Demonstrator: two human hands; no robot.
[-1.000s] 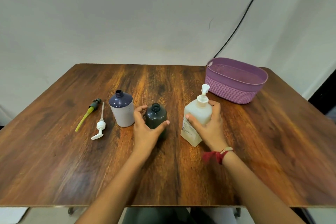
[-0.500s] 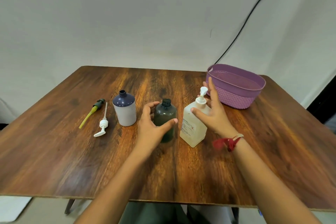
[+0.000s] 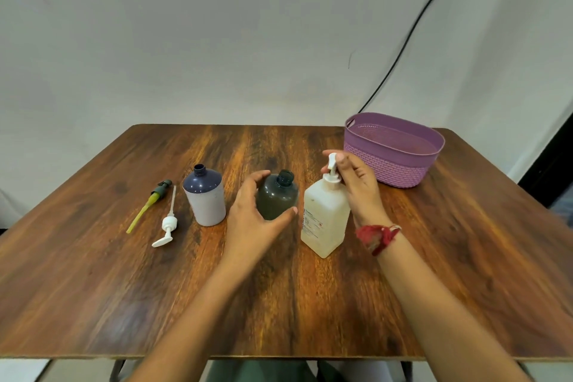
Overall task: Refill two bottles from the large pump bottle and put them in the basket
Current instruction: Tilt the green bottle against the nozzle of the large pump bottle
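From your head view, your left hand (image 3: 252,222) is curled round the dark bottle (image 3: 279,198), fingers on its left shoulder and thumb low on its right side, so it grips it; the bottle stands upright on the table (image 3: 279,313) with its neck uncapped, near the middle. Just right of it stands the pump bottle (image 3: 322,220), pale and square-sided, upright, with a small gap between the two. Your right hand (image 3: 358,187) is up at its white pump head, fingers bent round the nozzle with one fingertip at the top, holding it; a red thread (image 3: 376,236) is tied at that wrist. The purple basket (image 3: 400,169) sits at the far right of the table, behind your right hand and apart from both bottles. To the left of the dark bottle stands the grey bottle (image 3: 206,201) with a navy shoulder, also uncapped and upright. Left of that two loose pumps lie flat on the wood: a white pump (image 3: 167,225) nearer the grey bottle, and a green pump (image 3: 148,205) beyond it. A black cable (image 3: 403,40) runs down the wall behind the basket
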